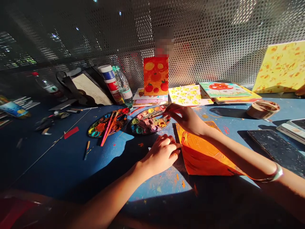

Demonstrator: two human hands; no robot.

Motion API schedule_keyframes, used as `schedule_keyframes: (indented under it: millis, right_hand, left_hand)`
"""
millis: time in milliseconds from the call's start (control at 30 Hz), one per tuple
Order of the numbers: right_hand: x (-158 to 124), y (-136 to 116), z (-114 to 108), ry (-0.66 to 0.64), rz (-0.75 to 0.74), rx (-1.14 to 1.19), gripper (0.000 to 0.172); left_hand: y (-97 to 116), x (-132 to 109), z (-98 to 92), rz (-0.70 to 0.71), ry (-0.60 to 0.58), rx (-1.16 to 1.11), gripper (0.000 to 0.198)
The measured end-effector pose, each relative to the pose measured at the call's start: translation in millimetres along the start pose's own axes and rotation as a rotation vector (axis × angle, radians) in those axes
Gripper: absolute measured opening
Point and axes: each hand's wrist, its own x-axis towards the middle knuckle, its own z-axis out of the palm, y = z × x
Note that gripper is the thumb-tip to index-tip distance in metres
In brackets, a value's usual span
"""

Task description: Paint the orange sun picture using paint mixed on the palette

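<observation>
1. Left hand, fingers curled, rests its fingertips on the edge of an orange-painted canvas, which lies on the blue table.
2. Right hand pinches a thin paintbrush just above a round paint palette.
</observation>
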Motion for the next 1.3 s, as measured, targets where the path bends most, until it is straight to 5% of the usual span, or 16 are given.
schedule_keyframes:
  millis: [200,300,700,1000,1300]
  right_hand:
    - [-2,21,-63,0.315,0.214,0.243,0.031]
    - [-8,38,-76,0.318,0.327,0.297,0.036]
    - [-13,51,-63,0.226,0.380,0.286,0.041]
    - [-10,56,-68,0.470,0.453,0.226,0.033]
    - [-9,51,-67,0.459,0.469,0.153,0.033]
  left_hand:
    - [1,0,-3.0,0.001,-0.014,0.001,0.022]
    - [0,1,-2.8,0.016,-0.005,-0.020,0.021]
    - [-1,2,-3.1,0.022,0.001,-0.038,0.023]
    - [-2,2,-2.8,0.011,-0.003,-0.065,0.024]
    - [-3,2,-1.7,0.026,0.018,-0.079,0.023]
